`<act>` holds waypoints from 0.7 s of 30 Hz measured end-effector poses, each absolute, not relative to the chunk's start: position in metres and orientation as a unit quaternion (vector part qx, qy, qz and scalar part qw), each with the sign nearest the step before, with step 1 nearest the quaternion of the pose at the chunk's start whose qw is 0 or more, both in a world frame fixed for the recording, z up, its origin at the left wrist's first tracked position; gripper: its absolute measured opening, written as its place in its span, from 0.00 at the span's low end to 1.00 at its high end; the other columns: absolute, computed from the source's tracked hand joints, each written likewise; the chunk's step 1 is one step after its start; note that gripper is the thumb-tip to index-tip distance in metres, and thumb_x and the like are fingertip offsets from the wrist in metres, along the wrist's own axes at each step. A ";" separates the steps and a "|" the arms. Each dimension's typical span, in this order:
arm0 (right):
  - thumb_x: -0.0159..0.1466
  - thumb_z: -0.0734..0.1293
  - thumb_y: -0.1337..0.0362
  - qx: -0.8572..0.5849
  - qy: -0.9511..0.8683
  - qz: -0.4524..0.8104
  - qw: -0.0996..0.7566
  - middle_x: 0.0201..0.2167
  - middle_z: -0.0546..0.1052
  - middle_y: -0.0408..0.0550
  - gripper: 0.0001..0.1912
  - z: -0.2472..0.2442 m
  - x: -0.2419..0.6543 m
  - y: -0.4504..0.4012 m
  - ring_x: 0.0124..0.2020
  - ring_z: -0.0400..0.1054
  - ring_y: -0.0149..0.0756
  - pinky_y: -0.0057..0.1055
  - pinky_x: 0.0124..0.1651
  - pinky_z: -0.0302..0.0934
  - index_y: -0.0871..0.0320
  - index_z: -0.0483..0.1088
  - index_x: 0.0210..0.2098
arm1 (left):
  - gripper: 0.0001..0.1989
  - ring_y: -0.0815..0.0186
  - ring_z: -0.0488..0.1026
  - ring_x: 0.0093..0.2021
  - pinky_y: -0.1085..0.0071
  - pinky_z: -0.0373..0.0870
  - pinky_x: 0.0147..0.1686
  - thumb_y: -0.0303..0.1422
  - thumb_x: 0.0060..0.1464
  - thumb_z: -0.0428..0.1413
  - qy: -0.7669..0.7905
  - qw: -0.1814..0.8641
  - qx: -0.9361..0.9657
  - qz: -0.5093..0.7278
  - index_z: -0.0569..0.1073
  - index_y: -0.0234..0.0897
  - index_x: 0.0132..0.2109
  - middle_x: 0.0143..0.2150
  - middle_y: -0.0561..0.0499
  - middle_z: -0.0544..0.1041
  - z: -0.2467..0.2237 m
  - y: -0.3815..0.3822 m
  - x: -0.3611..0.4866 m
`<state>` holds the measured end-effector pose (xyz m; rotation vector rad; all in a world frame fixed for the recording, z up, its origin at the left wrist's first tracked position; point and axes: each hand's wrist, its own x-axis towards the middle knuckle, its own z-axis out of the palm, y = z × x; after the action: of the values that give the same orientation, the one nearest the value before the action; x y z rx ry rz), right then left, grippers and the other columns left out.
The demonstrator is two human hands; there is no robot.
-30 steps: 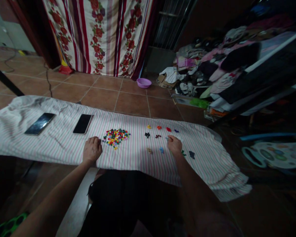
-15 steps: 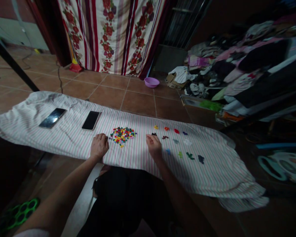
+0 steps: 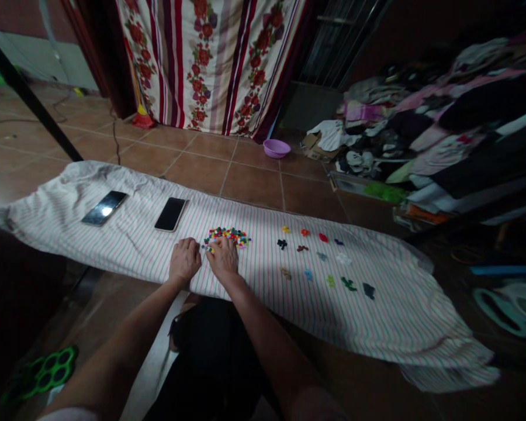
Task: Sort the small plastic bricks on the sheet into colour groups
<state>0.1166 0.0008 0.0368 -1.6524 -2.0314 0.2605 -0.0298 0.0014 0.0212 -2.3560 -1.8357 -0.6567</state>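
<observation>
A mixed pile of small coloured pieces (image 3: 240, 237), like tiny beads or bricks, lies on the striped cloth (image 3: 263, 280). My right hand (image 3: 223, 257) is over the near left part of the pile, its fingers bent down and drawn together among the pieces; what they pinch is too small to make out. Just left of the pile my left hand (image 3: 186, 261) rests on the cloth with curled fingers, and anything under them is hidden. To the right sit small single-colour groups, among them black pieces (image 3: 281, 244), red pieces (image 3: 323, 237), tan pieces (image 3: 285, 273) and dark green pieces (image 3: 348, 284).
Two phones, a left one (image 3: 105, 208) and a right one (image 3: 170, 214), lie on the cloth left of my hands. Beyond it, a purple basin (image 3: 276, 148) stands on the tiled floor before a floral curtain (image 3: 219, 70). Heaped clothes (image 3: 377, 117) fill the right side.
My right hand has moved left from beside the black pieces to the mixed pile. The tan pieces now show where it was. My left hand stays by the pile; the view has shifted slightly.
</observation>
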 end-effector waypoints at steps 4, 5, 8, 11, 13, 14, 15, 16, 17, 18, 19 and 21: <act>0.62 0.65 0.63 -0.619 -0.741 0.087 0.245 0.43 0.69 0.51 0.06 0.032 0.108 0.007 0.47 0.59 0.44 0.41 0.50 0.57 0.53 0.73 0.39 | 0.06 0.54 0.67 0.43 0.58 0.61 0.41 0.28 0.54 0.48 -0.602 0.034 -0.768 -0.216 0.68 0.37 0.38 0.41 0.42 0.72 0.022 0.001 -0.030; 0.63 0.65 0.63 -0.619 -0.740 0.085 0.247 0.43 0.69 0.51 0.06 0.031 0.108 0.008 0.47 0.60 0.44 0.41 0.50 0.56 0.53 0.73 0.38 | 0.06 0.54 0.66 0.44 0.58 0.61 0.41 0.28 0.53 0.48 -0.603 0.032 -0.767 -0.217 0.68 0.38 0.38 0.41 0.42 0.72 0.022 0.001 -0.030; 0.62 0.65 0.63 -0.619 -0.742 0.083 0.245 0.42 0.69 0.50 0.05 0.030 0.106 0.010 0.47 0.60 0.43 0.40 0.51 0.56 0.53 0.73 0.37 | 0.06 0.54 0.66 0.44 0.58 0.61 0.42 0.28 0.53 0.48 -0.603 0.028 -0.766 -0.221 0.68 0.38 0.38 0.41 0.42 0.72 0.021 0.001 -0.029; 0.62 0.65 0.63 -0.619 -0.743 0.079 0.242 0.41 0.70 0.50 0.05 0.030 0.106 0.010 0.46 0.60 0.43 0.39 0.51 0.56 0.54 0.73 0.36 | 0.06 0.54 0.66 0.44 0.58 0.61 0.42 0.28 0.53 0.48 -0.603 0.029 -0.765 -0.223 0.68 0.38 0.39 0.41 0.42 0.72 0.021 0.001 -0.029; 0.62 0.65 0.64 -0.616 -0.742 0.076 0.253 0.42 0.71 0.49 0.05 0.031 0.106 0.008 0.46 0.61 0.42 0.38 0.51 0.56 0.54 0.73 0.37 | 0.06 0.54 0.66 0.44 0.58 0.61 0.42 0.28 0.53 0.48 -0.603 0.031 -0.766 -0.221 0.68 0.37 0.39 0.41 0.42 0.72 0.021 0.001 -0.029; 0.62 0.64 0.64 -0.613 -0.742 0.076 0.261 0.42 0.71 0.49 0.06 0.031 0.107 0.008 0.46 0.61 0.42 0.38 0.51 0.56 0.54 0.73 0.37 | 0.06 0.54 0.66 0.44 0.58 0.61 0.42 0.28 0.53 0.48 -0.602 0.031 -0.767 -0.221 0.68 0.37 0.38 0.41 0.42 0.72 0.022 0.001 -0.029; 0.62 0.64 0.65 -0.608 -0.743 0.078 0.268 0.42 0.72 0.48 0.06 0.031 0.108 0.007 0.46 0.61 0.42 0.37 0.51 0.55 0.53 0.72 0.38 | 0.07 0.54 0.66 0.44 0.58 0.61 0.42 0.28 0.53 0.48 -0.601 0.031 -0.767 -0.221 0.68 0.37 0.39 0.41 0.42 0.72 0.022 0.001 -0.029; 0.63 0.63 0.65 -0.603 -0.744 0.081 0.275 0.42 0.72 0.48 0.07 0.032 0.110 0.007 0.46 0.62 0.41 0.37 0.51 0.55 0.53 0.72 0.39 | 0.07 0.54 0.66 0.44 0.58 0.61 0.41 0.28 0.53 0.48 -0.600 0.029 -0.768 -0.221 0.68 0.37 0.39 0.41 0.42 0.72 0.023 0.001 -0.029; 0.63 0.63 0.66 -0.598 -0.746 0.085 0.280 0.41 0.73 0.47 0.07 0.032 0.111 0.006 0.46 0.62 0.40 0.36 0.51 0.55 0.53 0.72 0.39 | 0.07 0.54 0.66 0.44 0.58 0.61 0.41 0.28 0.53 0.48 -0.599 0.028 -0.769 -0.221 0.68 0.37 0.39 0.40 0.42 0.72 0.023 0.001 -0.029; 0.63 0.63 0.66 -0.594 -0.747 0.090 0.284 0.41 0.74 0.46 0.07 0.033 0.113 0.005 0.46 0.63 0.40 0.35 0.51 0.55 0.53 0.72 0.39 | 0.07 0.54 0.67 0.43 0.58 0.61 0.41 0.28 0.53 0.48 -0.599 0.027 -0.769 -0.222 0.69 0.37 0.39 0.40 0.42 0.72 0.024 0.000 -0.029; 0.63 0.62 0.67 -0.593 -0.746 0.095 0.287 0.40 0.75 0.45 0.08 0.033 0.115 0.005 0.45 0.63 0.39 0.35 0.51 0.55 0.53 0.71 0.39 | 0.07 0.54 0.67 0.43 0.58 0.61 0.41 0.28 0.53 0.48 -0.598 0.027 -0.769 -0.221 0.69 0.37 0.39 0.40 0.42 0.72 0.024 0.000 -0.029; 0.63 0.62 0.67 -0.598 -0.739 0.100 0.292 0.38 0.76 0.45 0.07 0.035 0.120 0.003 0.44 0.64 0.38 0.34 0.50 0.56 0.53 0.71 0.39 | 0.07 0.54 0.67 0.43 0.58 0.61 0.41 0.28 0.53 0.48 -0.599 0.030 -0.769 -0.220 0.68 0.37 0.39 0.40 0.42 0.72 0.025 0.000 -0.029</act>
<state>0.1200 0.0034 0.0347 -1.5938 -1.9702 0.2676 -0.0290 -0.0001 0.0247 -2.3719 -1.8461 -0.6788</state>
